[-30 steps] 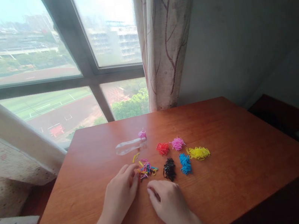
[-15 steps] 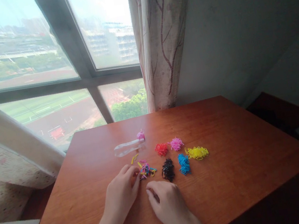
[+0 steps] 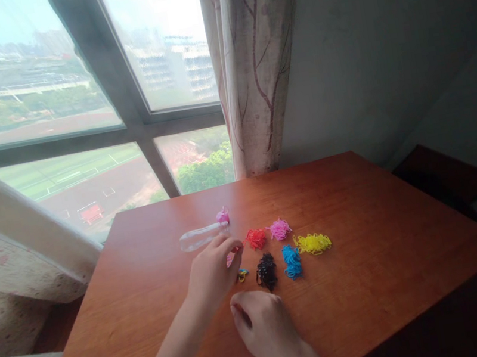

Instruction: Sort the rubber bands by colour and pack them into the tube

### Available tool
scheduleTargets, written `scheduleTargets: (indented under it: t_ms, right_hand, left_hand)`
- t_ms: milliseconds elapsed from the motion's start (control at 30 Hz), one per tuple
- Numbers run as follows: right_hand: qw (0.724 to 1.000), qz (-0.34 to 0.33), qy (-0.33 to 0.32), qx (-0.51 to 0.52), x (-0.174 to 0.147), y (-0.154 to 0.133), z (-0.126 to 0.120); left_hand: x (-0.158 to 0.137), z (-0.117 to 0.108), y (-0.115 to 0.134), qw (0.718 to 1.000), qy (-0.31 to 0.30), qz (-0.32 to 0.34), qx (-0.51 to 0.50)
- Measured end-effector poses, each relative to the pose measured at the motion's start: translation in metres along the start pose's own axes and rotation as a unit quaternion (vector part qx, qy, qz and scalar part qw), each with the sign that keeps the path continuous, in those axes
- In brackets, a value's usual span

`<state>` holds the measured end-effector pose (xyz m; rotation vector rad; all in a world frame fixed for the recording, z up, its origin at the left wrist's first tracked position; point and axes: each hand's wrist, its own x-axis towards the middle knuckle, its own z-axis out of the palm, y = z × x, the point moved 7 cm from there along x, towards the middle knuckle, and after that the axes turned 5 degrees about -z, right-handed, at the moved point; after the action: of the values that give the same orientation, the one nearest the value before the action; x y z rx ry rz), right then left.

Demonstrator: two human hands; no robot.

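My left hand [image 3: 215, 268] reaches over the mixed pile of small rubber bands [image 3: 242, 275], hiding most of it. Its thumb and fingertips are pinched together at the left edge of the red rubber bands [image 3: 256, 238], where a thin red band shows at the fingertips. My right hand [image 3: 264, 326] rests on the table nearer to me, its fingers curled and closed. Whatever it may hold is hidden. Just beyond it lie the black rubber bands [image 3: 266, 272] and the blue rubber bands [image 3: 292, 261].
Pink rubber bands [image 3: 280, 229] and yellow rubber bands [image 3: 313, 244] lie farther right on the wooden table [image 3: 372, 278]. A clear plastic pouch [image 3: 198, 238] with a pink piece [image 3: 222, 215] at its end lies behind my left hand. The window [image 3: 131, 132] and curtain [image 3: 248, 68] border the back.
My left hand has moved right and away from me, from the mixed pile's left side to the red bands. My right hand has stayed nearly in place.
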<state>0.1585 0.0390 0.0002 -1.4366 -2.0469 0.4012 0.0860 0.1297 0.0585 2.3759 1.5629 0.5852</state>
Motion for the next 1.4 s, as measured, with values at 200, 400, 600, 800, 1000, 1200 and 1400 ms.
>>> scheduleTargets:
  t_ms: [200, 400, 600, 800, 1000, 1200, 1400]
  right_hand:
    - [1.000, 0.000, 0.003, 0.014, -0.001, 0.001, 0.002]
    - [1.000, -0.001, 0.003, 0.016, -0.001, 0.001, 0.002]
    - [1.000, -0.003, 0.009, 0.011, -0.001, 0.001, 0.001]
    - [1.000, -0.008, 0.011, 0.019, 0.000, 0.000, 0.001]
    - [1.000, -0.003, 0.005, 0.015, 0.000, 0.000, 0.001]
    - [1.000, -0.003, 0.003, 0.016, -0.001, 0.001, 0.003]
    - [1.000, -0.005, 0.002, 0.014, -0.002, 0.001, 0.003]
  left_hand:
    - [0.037, 0.018, 0.017, 0.999, -0.020, 0.034, 0.016]
    - [0.043, 0.032, 0.019, 0.997, -0.044, 0.042, 0.042]
    - [0.040, 0.028, 0.018, 0.998, -0.046, 0.036, 0.038]
    - [0.022, 0.001, -0.004, 1.000, -0.016, -0.003, 0.021]
    - [-0.006, -0.013, -0.051, 0.997, -0.013, -0.070, 0.043]
    - [-0.020, -0.006, -0.077, 0.990, -0.034, -0.112, 0.075]
    - [-0.018, 0.001, -0.077, 0.986, -0.053, -0.127, 0.091]
